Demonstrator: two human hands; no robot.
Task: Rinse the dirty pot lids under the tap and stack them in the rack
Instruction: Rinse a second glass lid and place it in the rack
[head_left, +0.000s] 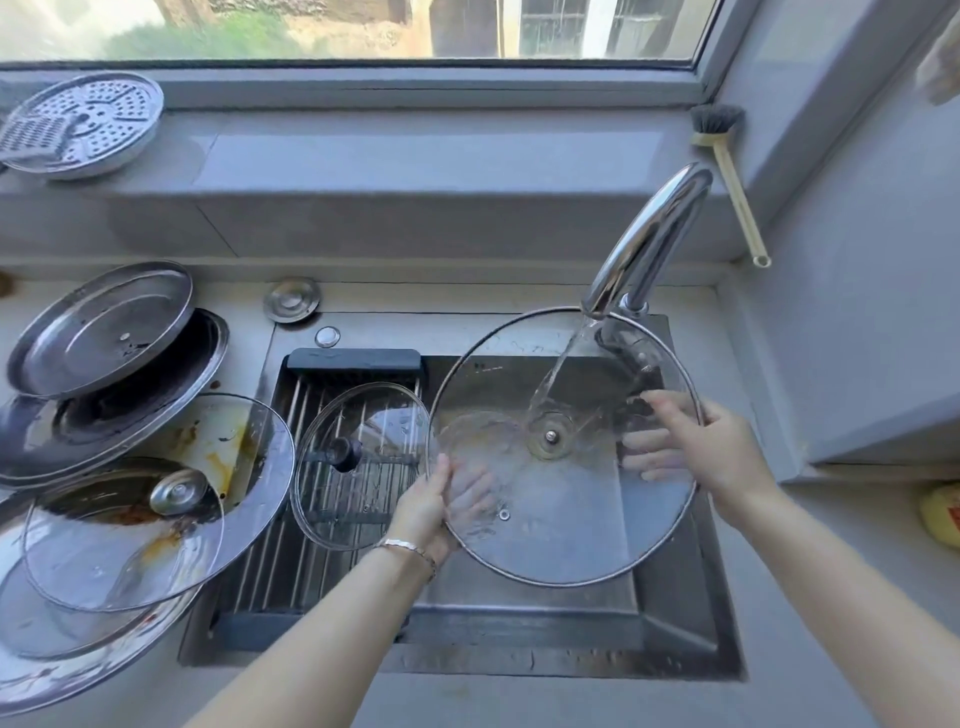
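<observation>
Head view: large glass lid (561, 519) held tilted over the sink (675, 618) under the tap (649, 234) stream, its rim gripped by left hand (423, 512) and right hand (719, 452); wet glass is judged slippery, fragile, best held by the rim

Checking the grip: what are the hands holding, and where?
The large glass lid, by its rim: left hand at the left edge, right hand opposite.

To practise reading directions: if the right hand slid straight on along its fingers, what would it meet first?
Likely the knob fitting at the centre of the glass lid; depth under the glass unclear.
</observation>
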